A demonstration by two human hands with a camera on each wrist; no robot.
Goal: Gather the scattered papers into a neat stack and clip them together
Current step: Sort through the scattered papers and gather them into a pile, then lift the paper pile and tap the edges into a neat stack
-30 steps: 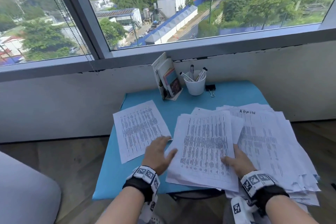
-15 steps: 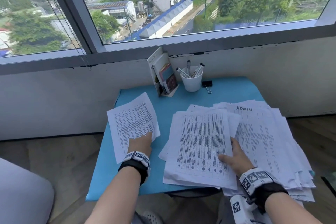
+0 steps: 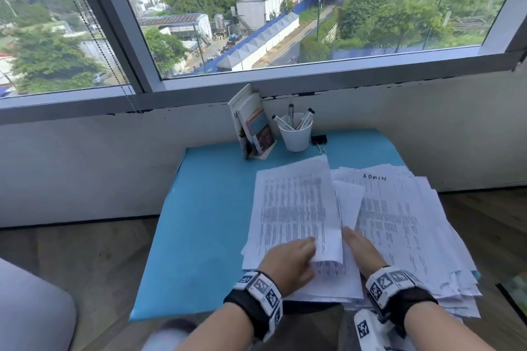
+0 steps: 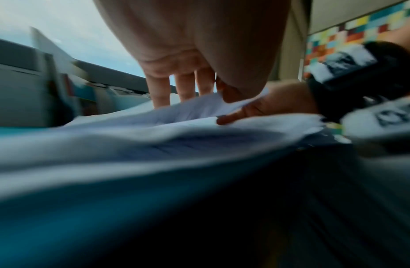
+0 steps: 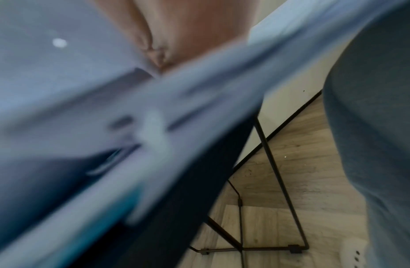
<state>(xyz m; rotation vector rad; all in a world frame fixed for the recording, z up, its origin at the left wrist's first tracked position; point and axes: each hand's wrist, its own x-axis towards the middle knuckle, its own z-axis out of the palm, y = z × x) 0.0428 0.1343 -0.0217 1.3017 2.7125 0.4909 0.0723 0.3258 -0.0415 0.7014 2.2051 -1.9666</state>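
Note:
A printed sheet (image 3: 296, 208) lies slanted over the middle of the loose paper pile (image 3: 399, 222) on the blue table (image 3: 205, 222). My left hand (image 3: 309, 249) pinches that sheet's near edge, which curls up over the fingers. In the left wrist view the fingers (image 4: 162, 90) reach behind the raised sheet (image 4: 194, 108), thumb in front. Just to the right, my right hand (image 3: 356, 242) rests flat on the pile, also seen as the right hand (image 4: 268, 107). A black binder clip (image 3: 319, 140) lies at the back. The right wrist view is blurred paper (image 5: 107, 108).
A white cup (image 3: 295, 137) of markers and a small stand of books (image 3: 253, 128) sit at the table's back edge under the window. The pile overhangs the table's right and near edges. Thin black table legs (image 5: 275, 172) stand on wood flooring.
My left hand took hold of the single sheet from the table's left side and carried it right, onto the middle pile. My right hand stayed on the pile.

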